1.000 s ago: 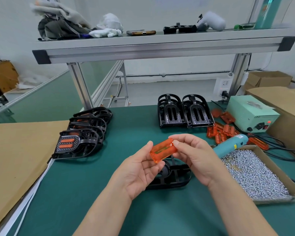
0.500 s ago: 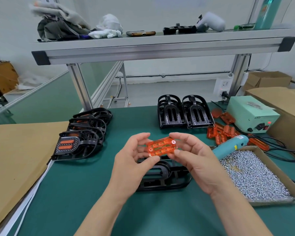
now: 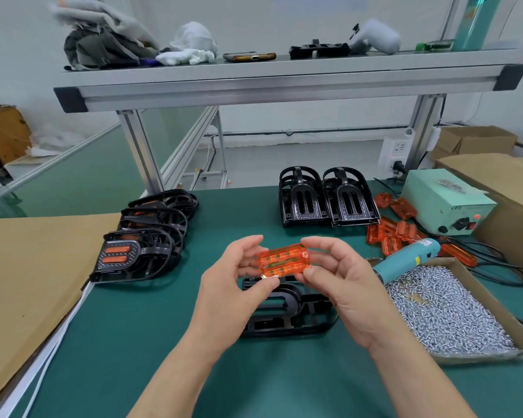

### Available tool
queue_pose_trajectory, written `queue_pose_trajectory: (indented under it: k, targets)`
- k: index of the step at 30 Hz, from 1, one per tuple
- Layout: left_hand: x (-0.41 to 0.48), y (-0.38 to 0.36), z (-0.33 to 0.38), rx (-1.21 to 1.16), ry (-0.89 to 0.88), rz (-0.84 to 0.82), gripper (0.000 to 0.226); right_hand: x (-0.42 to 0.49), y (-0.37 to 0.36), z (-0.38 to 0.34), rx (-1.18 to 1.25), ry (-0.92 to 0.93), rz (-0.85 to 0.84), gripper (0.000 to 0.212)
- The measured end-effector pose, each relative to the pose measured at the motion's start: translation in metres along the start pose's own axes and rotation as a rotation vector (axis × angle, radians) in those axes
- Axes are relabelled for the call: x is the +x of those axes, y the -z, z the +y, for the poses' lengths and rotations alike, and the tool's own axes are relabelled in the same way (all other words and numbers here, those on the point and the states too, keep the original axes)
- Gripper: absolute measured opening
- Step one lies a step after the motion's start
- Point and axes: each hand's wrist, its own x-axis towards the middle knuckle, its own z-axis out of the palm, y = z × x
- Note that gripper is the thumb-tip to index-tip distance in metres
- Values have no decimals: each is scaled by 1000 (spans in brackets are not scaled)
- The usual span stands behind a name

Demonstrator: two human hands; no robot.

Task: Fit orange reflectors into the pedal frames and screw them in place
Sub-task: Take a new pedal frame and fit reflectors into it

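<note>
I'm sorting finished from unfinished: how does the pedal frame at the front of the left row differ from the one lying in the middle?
The front-left frame shows two orange bars in its slots; the middle frame shows no orange. The front-left frame leans tilted against the frames behind it; the middle frame lies flat. Both are black.

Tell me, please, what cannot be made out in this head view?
Head view only:
- Pedal frame: far end hidden behind the left hand, right hand and the reflector they pinch.
- Electric screwdriver: tip hidden behind the right hand.
- Green control box: knob markings too small to read.
- Screw box: near right corner blurred at the picture's edge.
</note>
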Motion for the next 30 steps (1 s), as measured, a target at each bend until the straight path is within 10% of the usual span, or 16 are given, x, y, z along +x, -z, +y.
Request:
queue_pose_trajectory:
  k: [15,30]
  targets:
    - [2,3,5,240,-27,-50,43,-4,-1,3,-27,-35,22,31]
    - [28,18,-17,768,-14,-477,40,-2,27,-14,-343,106,221,21]
